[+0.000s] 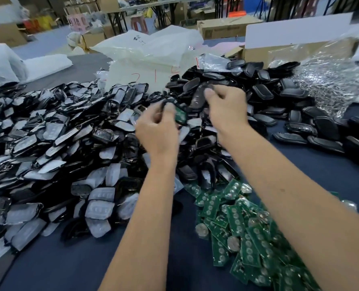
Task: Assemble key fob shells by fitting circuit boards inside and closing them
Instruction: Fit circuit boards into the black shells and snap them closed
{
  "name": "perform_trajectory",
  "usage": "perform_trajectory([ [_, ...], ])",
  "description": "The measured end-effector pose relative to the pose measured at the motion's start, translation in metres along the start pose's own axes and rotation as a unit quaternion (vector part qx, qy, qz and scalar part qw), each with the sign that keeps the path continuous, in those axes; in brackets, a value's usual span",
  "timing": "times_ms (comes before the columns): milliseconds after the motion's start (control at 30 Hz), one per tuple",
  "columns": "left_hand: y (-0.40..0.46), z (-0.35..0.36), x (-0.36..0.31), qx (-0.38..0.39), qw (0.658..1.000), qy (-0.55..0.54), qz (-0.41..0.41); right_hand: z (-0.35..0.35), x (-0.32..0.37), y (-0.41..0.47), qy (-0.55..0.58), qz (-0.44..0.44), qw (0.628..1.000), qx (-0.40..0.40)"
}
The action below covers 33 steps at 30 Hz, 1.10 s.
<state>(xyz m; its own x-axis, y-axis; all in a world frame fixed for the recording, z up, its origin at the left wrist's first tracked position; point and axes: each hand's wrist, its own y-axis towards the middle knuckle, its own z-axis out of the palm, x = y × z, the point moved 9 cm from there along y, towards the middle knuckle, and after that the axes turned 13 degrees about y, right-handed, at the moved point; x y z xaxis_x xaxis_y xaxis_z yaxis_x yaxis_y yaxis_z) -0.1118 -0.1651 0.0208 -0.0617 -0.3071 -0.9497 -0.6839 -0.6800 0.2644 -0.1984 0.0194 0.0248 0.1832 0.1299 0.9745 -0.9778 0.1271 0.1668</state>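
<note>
Left hand (156, 127): fingers pinch shell half with green circuit board (180, 115) seated. Right hand (227, 106): fingers grip black cover (198, 95) just beside it, unclosed. Board pile (248, 227) on surface: many remaining.

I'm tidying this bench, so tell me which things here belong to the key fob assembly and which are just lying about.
Part of the job:
left hand holding a green circuit board
right hand holding a black shell
pile of circuit boards
heap of shell halves
black fobs

Lying about:
white plastic bags
cardboard boxes
</note>
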Motion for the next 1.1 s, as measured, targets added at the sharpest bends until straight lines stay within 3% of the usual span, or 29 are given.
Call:
perform_trajectory([
  [67,-0.025,0.046,-0.006,0.152,0.986,0.06,0.046,-0.047,-0.008,0.001,0.031,0.023,0.999,-0.025],
  [133,-0.051,0.078,-0.009,0.24,0.957,0.118,0.113,-0.087,-0.01,-0.002,0.053,0.025,0.997,-0.059],
  [233,-0.082,0.105,-0.013,0.285,0.911,0.203,0.217,-0.128,-0.013,-0.011,0.052,0.019,0.995,-0.088],
  [300,-0.083,0.109,-0.009,0.284,0.9,0.234,0.232,-0.136,-0.019,-0.018,0.036,0.013,0.997,-0.064],
  [467,-0.068,0.093,-0.013,0.217,0.937,0.18,0.205,-0.121,-0.008,-0.033,-0.039,-0.045,0.996,0.061],
  [633,-0.077,0.104,-0.002,0.358,0.931,0.002,0.064,-0.1,-0.011,-0.044,-0.072,-0.044,0.984,0.156],
  [733,-0.08,0.104,0.003,0.366,0.929,-0.053,-0.001,-0.105,-0.013,-0.042,-0.031,-0.028,0.992,0.119],
  [933,-0.083,0.105,0.011,0.324,0.93,-0.14,-0.1,-0.119,-0.024,-0.038,0.197,0.05,0.978,0.037],
  [1100,-0.084,0.106,0.004,0.358,0.933,-0.035,-0.001,-0.129,-0.018,-0.035,0.106,0.001,0.994,0.027],
])
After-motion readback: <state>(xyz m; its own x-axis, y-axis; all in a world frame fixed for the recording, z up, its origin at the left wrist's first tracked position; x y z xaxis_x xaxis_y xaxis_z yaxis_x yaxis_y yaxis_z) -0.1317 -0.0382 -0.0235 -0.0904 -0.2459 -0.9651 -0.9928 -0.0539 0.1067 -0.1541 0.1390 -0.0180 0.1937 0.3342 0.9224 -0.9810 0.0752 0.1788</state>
